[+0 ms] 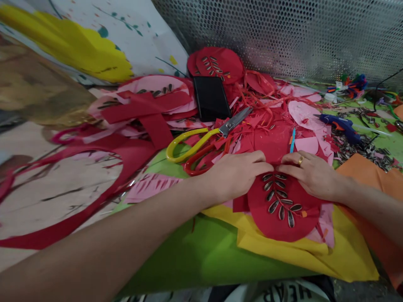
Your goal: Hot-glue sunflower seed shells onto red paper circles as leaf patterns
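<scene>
A red paper circle (262,212) lies before me, with several striped sunflower seeds (281,194) set on it like leaves along a red stem. My left hand (241,172) is closed, its thumb and fingers pinching at the circle's top edge. Close beside it, my right hand (310,172), with a ring on one finger, pinches the same edge. The fingertips hide exactly how the paper is gripped. Just beyond my right hand is a thin light-blue stick (292,140). Yellow-and-red-handled scissors (197,140) rest open to the left of my hands.
A black phone (211,98) lies behind the scissors. Decorated red circles (217,63) are piled at the back, among red paper scraps (258,121). To the right are a blue glue gun (341,126), loose seeds (367,153) and orange paper (362,170). Yellow paper (283,251) lies underneath, near the table edge.
</scene>
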Demonstrator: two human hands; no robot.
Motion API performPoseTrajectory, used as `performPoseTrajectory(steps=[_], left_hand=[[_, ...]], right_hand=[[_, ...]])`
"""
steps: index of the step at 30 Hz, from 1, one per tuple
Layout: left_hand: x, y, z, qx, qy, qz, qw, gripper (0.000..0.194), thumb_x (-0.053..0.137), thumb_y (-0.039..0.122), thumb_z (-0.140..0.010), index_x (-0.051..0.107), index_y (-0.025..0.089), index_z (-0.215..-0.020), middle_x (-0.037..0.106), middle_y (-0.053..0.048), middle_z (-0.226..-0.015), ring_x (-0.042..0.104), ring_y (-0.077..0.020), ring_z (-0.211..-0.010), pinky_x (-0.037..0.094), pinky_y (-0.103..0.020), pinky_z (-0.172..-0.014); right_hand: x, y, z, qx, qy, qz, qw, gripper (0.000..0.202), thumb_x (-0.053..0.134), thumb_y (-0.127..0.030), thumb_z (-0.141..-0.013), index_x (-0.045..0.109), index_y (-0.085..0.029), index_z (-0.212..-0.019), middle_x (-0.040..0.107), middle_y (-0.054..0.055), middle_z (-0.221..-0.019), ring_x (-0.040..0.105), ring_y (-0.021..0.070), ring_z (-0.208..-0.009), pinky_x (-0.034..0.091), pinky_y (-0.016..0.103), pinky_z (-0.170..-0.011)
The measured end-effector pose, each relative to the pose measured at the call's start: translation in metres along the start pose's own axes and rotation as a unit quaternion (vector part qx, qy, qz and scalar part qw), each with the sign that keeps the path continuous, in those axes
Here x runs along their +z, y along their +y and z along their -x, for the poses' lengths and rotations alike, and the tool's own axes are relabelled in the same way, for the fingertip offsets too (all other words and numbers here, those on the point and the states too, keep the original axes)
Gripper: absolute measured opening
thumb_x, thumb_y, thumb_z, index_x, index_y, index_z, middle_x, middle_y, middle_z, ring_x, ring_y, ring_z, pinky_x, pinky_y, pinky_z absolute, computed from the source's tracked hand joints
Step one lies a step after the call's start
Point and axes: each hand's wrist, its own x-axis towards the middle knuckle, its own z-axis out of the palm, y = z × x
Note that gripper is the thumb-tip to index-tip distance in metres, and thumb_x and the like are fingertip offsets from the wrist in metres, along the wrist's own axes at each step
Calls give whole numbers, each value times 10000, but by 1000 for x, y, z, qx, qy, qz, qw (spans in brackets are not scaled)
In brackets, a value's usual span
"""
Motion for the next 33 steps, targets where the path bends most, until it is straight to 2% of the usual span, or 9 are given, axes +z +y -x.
performPoseTrajectory(steps=[6,12,16,20,24,29,33], left_hand=[[4,0,0,19,13,-49,999,432,362,83,-830,624,301,-1094,604,-10,-995,592,-149,-850,363,-222,-524],[2,0,0,14,-3,-41,999,424,360,92,-829,611,297,-1102,598,-9,-1010,596,-147,-873,390,-213,-550],[-4,1,1,-29,8,-2,1000,360,355,117,-829,598,221,-1074,601,-28,-1059,606,-162,-907,449,-243,-630],[-10,5,1,-112,9,-8,994,251,370,249,-877,588,180,-979,616,-49,-1021,624,-203,-880,465,-291,-631],[-9,10,-1,-144,-28,-26,989,286,377,386,-901,570,182,-954,625,-63,-1003,633,-241,-867,462,-314,-603],[-10,13,-1,-166,-37,-17,985,271,383,379,-903,558,177,-946,630,-69,-995,632,-248,-873,465,-334,-635],[-10,12,-1,-169,-30,-5,985,253,389,364,-897,561,179,-920,642,-62,-965,630,-228,-850,456,-319,-646]], right_hand=[[0,0,-1,0,-6,1,1000,432,394,-17,-804,592,-192,-1146,592,111,-1086,541,217,-926,487,372,-777],[1,0,0,9,17,-26,999,407,393,-30,-807,588,-167,-1138,605,112,-1072,554,218,-939,503,377,-796],[-1,3,2,36,72,-64,995,383,382,-36,-805,581,-133,-1119,613,121,-1062,561,207,-987,498,360,-842],[-4,9,3,89,101,-60,989,323,396,-67,-810,603,-155,-1042,625,112,-1029,581,207,-975,496,362,-839],[-7,12,3,133,65,-41,988,306,388,-103,-831,618,-153,-1027,634,122,-1013,587,226,-967,486,380,-845],[-16,19,8,178,-13,-19,984,309,369,-153,-861,629,-150,-1029,641,121,-994,582,247,-942,469,402,-846],[-21,29,13,175,-73,-16,982,277,403,-168,-857,636,-144,-1006,629,116,-997,563,247,-950,445,391,-870]])
